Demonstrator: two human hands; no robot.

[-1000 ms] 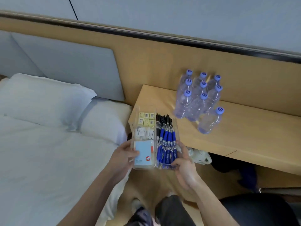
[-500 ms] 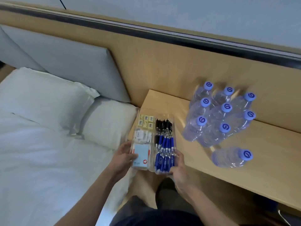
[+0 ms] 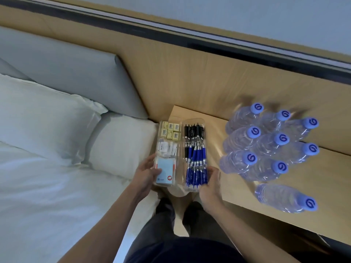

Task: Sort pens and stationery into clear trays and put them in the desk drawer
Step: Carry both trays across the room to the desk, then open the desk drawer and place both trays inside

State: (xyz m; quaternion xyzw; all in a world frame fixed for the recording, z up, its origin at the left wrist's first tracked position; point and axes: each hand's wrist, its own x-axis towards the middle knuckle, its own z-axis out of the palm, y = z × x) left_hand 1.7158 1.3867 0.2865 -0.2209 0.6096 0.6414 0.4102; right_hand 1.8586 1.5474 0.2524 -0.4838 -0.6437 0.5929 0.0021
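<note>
- Head view. Two trays are side by side at the left end of the pale wooden desk top (image 3: 326,177). Their near ends reach out past its edge, over the person's feet. I cannot tell whether they rest on the wood or hang just above it.
- The clear, oblong, hard-plastic stationery tray (image 3: 169,120) is on the left. It holds small yellow boxes (image 3: 171,130) at the far end, white packets (image 3: 167,148) in the middle, and a flat light-blue box (image 3: 165,173) nearest the person.
- The matching clear pen tray (image 3: 193,120) is just beside it. Black click pens (image 3: 193,131) lie at the far end and blue click pens (image 3: 196,164) at the near end, all lengthwise.
- The left hand (image 3: 147,173) grips the near left corner of the stationery tray, with the thumb laid on the light-blue box.
- The right hand (image 3: 210,182) is curled round the near right corner of the pen tray.
- Handling, as I judge it: the trays look stiff, light and smooth-walled, so they could slip in the hand. The pens lie loose and will roll or slide if a tray tips.
- The two trays are not joined, so squeezing them together risks one riding up over the other. A hold under the base near the middle looks safer than the end corners.
- The clear water bottles with blue caps (image 3: 266,145) stand close on the right. One bottle lies on its side nearer the desk's front edge.
- No drawer is in sight.
</note>
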